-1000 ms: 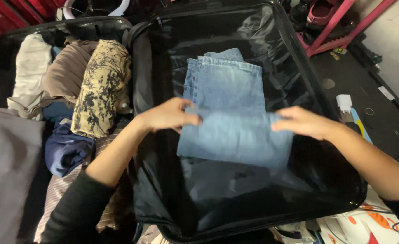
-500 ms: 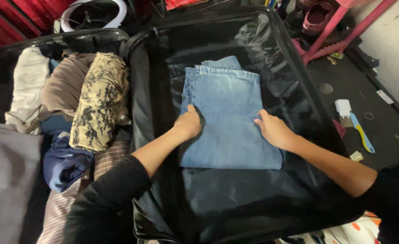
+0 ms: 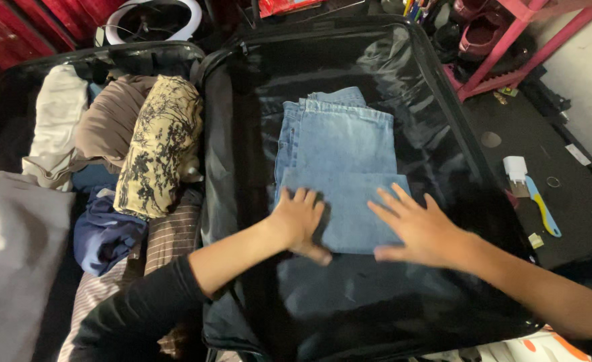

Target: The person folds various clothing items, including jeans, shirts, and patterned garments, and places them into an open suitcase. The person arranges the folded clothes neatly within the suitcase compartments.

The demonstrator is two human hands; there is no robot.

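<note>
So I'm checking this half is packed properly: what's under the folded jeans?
The folded jeans lie flat on the shiny black lining of the open suitcase half. Both hands, left hand and right hand, press on their near edge. Anything directly beneath the denim is covered.

Dark floor [image 3: 544, 134], scuffed, runs along the right side. Pink metal rack [image 3: 504, 40] top right with pink shoes [image 3: 478, 30] on its lower shelf. Pale wall [image 3: 591, 60] behind it. Red panelled surface [image 3: 14, 30] top left (door or cabinet, can't tell). White ring-shaped object [image 3: 152, 17] stands near it. Light is dim, with glare off shiny surfaces.
</note>
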